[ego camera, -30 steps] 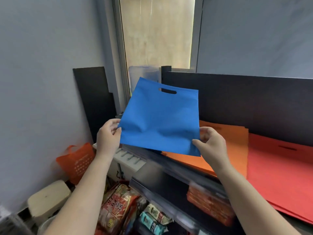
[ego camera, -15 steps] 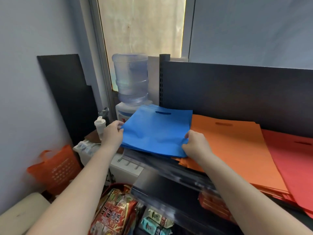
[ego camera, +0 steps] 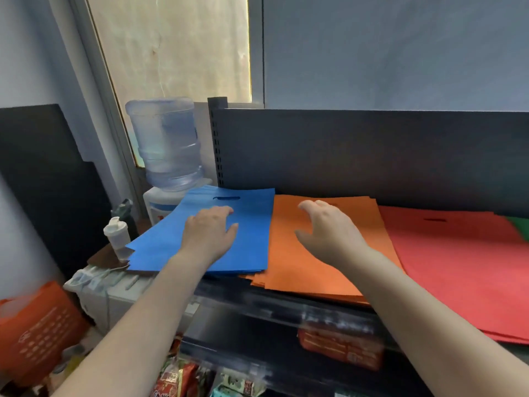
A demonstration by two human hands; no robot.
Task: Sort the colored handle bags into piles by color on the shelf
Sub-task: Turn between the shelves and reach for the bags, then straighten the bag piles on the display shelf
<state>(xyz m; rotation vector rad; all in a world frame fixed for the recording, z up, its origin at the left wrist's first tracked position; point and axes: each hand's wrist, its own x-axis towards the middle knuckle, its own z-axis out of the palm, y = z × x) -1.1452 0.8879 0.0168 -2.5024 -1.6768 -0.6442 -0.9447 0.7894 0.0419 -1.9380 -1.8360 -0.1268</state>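
Observation:
A blue handle bag (ego camera: 252, 222) lies flat on top of the blue pile at the left end of the shelf (ego camera: 286, 299). My left hand (ego camera: 210, 232) rests palm down on it, fingers relaxed. To its right is the orange pile (ego camera: 289, 253), and above that pile hovers my right hand (ego camera: 326, 227), fingers loosely spread and holding nothing. A red pile (ego camera: 463, 259) lies further right. A green bag's corner (ego camera: 519, 224) shows at the right edge.
The dark back panel (ego camera: 372, 150) closes the shelf behind the piles. A water dispenser bottle (ego camera: 166, 144) and a small white bottle (ego camera: 117, 236) stand left of the shelf. An orange bag (ego camera: 37, 330) sits low left. Snack packets (ego camera: 177, 379) fill lower shelves.
Both hands laid the blue bag down on the blue pile and let go. My left hand moved onto its top; my right hand lifted away over the orange pile.

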